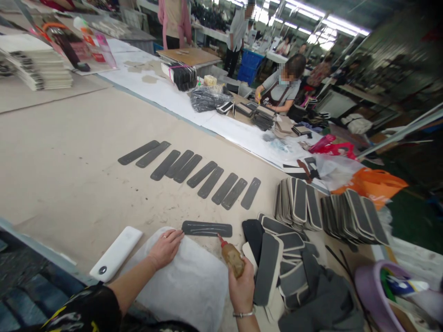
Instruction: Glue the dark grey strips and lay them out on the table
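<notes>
A dark grey strip with rounded ends [207,229] lies flat on the table, with shiny lines of glue along it. My left hand [166,248] rests at the strip's left end, fingertips down on its edge, over a white sheet [187,286]. In my right hand [241,283] is a glue bottle [233,258], its red tip at the strip's lower right edge. Farther back, several grey strips [200,173] lie in a slanted row, some with shiny marks.
Stacks of edged pieces [299,203] stand at the right, beside loose grey pieces [268,265] and a purple basin [372,286]. A white device [116,253] lies left. Across the table, a person [284,85] works near an orange bag [377,184].
</notes>
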Tool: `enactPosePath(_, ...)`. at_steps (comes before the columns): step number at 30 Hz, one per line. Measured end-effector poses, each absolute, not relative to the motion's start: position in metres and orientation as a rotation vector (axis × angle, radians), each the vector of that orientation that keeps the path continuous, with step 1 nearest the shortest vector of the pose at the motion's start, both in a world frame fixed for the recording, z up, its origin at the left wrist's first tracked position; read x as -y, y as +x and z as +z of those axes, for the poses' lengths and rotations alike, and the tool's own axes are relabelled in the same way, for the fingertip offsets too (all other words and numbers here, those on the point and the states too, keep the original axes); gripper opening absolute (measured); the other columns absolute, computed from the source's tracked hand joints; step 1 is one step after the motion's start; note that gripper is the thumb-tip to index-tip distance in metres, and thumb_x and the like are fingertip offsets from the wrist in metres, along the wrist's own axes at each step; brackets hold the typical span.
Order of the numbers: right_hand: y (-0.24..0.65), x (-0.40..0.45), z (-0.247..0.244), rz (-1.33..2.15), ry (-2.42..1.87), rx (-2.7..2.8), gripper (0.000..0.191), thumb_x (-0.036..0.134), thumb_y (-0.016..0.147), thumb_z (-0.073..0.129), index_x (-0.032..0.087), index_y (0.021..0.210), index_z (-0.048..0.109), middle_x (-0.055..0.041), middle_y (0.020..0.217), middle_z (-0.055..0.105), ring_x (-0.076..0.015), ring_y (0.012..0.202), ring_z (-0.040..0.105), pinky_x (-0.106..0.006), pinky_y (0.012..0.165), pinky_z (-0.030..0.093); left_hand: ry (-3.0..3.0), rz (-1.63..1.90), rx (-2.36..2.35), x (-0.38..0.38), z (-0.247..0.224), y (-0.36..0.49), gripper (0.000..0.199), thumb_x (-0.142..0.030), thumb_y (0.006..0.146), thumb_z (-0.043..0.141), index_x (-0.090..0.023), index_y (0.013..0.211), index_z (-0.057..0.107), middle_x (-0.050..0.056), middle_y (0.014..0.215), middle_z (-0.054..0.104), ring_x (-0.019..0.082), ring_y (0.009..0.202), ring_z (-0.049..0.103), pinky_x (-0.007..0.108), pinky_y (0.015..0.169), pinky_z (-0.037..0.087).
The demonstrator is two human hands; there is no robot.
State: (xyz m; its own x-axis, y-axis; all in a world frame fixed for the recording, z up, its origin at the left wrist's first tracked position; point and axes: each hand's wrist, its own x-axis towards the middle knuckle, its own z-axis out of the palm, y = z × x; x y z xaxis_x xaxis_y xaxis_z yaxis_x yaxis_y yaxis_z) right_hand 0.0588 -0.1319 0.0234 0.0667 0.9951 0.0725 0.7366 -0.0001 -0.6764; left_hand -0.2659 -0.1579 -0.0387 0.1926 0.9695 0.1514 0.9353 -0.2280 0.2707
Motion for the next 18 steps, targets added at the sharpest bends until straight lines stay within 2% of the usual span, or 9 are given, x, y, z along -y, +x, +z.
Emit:
enactPosePath(5,0.087,0.125,0.029,0.529,-1.930,1.542,0.059,0.056,0.074,0.057,0.015,0.115,0.050,-0.0149,0.106,0.059,-0.0302,0.096,0.058,-0.043,0.080,0.049,2.353,0.435,-1.865,0.158,-0.040,-0.267,0.037,-0.020,0.090,0.042,-0.017,0.121,0.062,0.011,0.123,0.060,0.025,0.110,0.052,0.041,0.098,0.042)
enactPosePath(18,0.083,0.109,0.025,0.561,-1.916,1.502,0.055,0.052,0.073,0.058,0.016,0.113,0.051,-0.0139,0.106,0.060,-0.0284,0.097,0.058,-0.042,0.083,0.048,2.380,0.414,-1.879,0.158,-0.044,-0.267,0.036,-0.020,0.090,0.043,-0.016,0.120,0.063,0.011,0.123,0.061,0.025,0.110,0.052,0.042,0.098,0.042)
